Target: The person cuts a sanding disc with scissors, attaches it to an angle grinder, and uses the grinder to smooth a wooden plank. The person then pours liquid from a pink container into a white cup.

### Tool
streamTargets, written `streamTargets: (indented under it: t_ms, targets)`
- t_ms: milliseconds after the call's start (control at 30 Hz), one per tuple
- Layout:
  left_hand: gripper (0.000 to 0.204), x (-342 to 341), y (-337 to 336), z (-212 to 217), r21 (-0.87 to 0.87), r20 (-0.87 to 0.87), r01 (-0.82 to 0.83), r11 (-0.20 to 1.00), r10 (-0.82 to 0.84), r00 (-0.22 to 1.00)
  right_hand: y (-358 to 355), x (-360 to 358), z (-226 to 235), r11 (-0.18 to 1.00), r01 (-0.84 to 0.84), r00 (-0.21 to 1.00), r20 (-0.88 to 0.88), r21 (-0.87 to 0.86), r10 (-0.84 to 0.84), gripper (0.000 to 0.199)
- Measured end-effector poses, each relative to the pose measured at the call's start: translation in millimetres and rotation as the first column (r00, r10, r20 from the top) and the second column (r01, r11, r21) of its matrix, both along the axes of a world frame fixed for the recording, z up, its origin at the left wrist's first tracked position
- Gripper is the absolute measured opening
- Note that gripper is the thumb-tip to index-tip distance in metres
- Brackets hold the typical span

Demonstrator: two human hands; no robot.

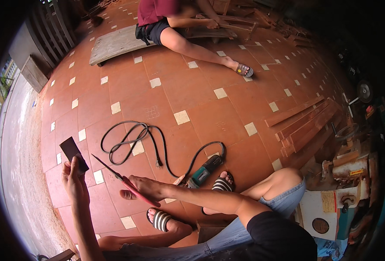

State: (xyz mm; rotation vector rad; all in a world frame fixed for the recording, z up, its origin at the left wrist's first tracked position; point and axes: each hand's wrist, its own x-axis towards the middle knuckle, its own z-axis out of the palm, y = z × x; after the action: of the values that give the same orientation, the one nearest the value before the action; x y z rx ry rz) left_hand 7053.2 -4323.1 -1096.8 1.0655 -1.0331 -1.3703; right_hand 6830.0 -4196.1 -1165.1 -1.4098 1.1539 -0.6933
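Left hand [74,180]: fingers pinched a dark sandpaper strip [73,153]. Right hand [143,188]: fingers closed around red-handled scissors [123,180], blades open.

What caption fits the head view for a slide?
Seated on tiles, left hand holds a dark sheet, right hand holds red scissors.

You're over a terracotta tile floor [210,113] w/ small cream inset squares, lit by daylight. Take the black power cord [133,139] coiled mid-floor as ref. Right of it: stack of reddish wood planks [305,124], then a cluttered machine area w/ a white-and-teal machine [327,209] beyond. Far above it: a grey wooden board [114,43] lying flat on the tiles, another person seated by it. Up-left of the cord: dark slatted gate [55,26]. Left: the tiles end at pale concrete ground [18,174] outdoors.
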Motion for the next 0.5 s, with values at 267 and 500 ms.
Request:
streamTargets:
  t_ms: [267, 500]
  targets:
    - [0.030, 71.8, -12.9, -67.1, 0.335, 0.656, 0.442, 0.832, -0.543, 0.525, 7.4, 4.5, -163.6, 0.987, 0.150, 0.761, -0.644, 0.055, -0.080, 0.074]
    - [0.037, 131.8, 35.3, -255.2, 0.501, 0.636, 0.297, 0.813, -0.578, 0.511, -5.9, 9.9, -201.5, 0.977, 0.206, 0.745, -0.656, 0.050, -0.124, 0.047]
